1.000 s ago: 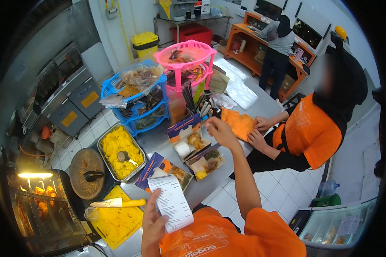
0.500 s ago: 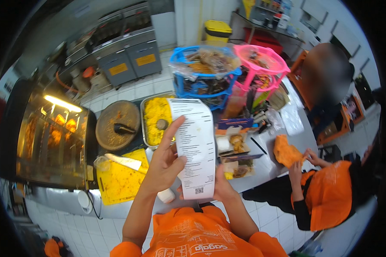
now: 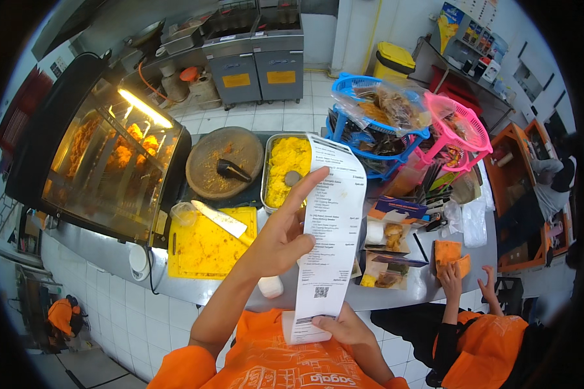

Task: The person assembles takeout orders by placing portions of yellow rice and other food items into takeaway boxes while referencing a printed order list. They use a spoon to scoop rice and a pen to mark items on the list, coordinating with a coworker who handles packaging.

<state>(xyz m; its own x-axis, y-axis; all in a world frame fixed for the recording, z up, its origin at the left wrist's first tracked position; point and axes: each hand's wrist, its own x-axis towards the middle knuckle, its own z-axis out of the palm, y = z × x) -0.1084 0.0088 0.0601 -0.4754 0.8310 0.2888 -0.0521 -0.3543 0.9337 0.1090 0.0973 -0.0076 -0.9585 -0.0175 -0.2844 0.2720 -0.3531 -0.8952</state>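
A long white printed receipt (image 3: 333, 240) hangs upright before me, its top reaching over the edge of a tray of yellow rice (image 3: 287, 155). At its left edge my left hand (image 3: 280, 245) is closed on the paper, index finger stretched over the upper part and thumb on the front. My right hand (image 3: 349, 329) pinches the lower end with the thumb in front; its other fingers are mostly hidden. Below the left wrist a small white rounded thing (image 3: 270, 286) lies at the table's edge.
Left stand a lit glass warmer (image 3: 117, 155), a stone mortar (image 3: 224, 159) with a dark pestle, and a yellow board (image 3: 207, 256) bearing a cleaver (image 3: 219, 218). Right are blue (image 3: 386, 139) and pink (image 3: 457, 133) baskets and food boxes (image 3: 386, 236). A co-worker's hand (image 3: 452, 283) touches orange cloth (image 3: 449, 254).
The view has shifted, so the table sits differently. My right hand has slid to the receipt's lower end, where more paper shows. The co-worker's orange cloth now lies on the table, folded.
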